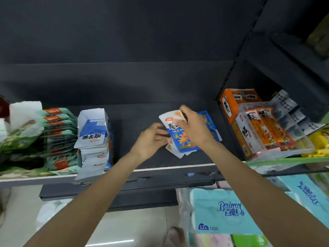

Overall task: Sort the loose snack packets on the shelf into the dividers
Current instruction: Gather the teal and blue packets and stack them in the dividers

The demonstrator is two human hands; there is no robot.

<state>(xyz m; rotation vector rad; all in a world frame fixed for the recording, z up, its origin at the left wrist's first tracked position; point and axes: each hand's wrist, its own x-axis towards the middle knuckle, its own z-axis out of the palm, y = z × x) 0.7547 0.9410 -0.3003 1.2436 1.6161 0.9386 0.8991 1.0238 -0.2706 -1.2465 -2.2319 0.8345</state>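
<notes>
A loose pile of blue and white snack packets [185,141] lies in the middle of the dark shelf [135,122]. My right hand [193,128] pinches the top packet of the pile by its white upper edge. My left hand [150,139] holds the left side of the same pile, fingers curled at its edge. At the left stands an open white and blue carton [94,138] filled with matching blue and white packets standing in a row.
Green packets with orange labels [58,138] are stacked left of the carton. On the right, a clear divider tray [277,134] holds orange packets beside an orange box [235,104]. Tissue packs [222,211] sit below the shelf edge.
</notes>
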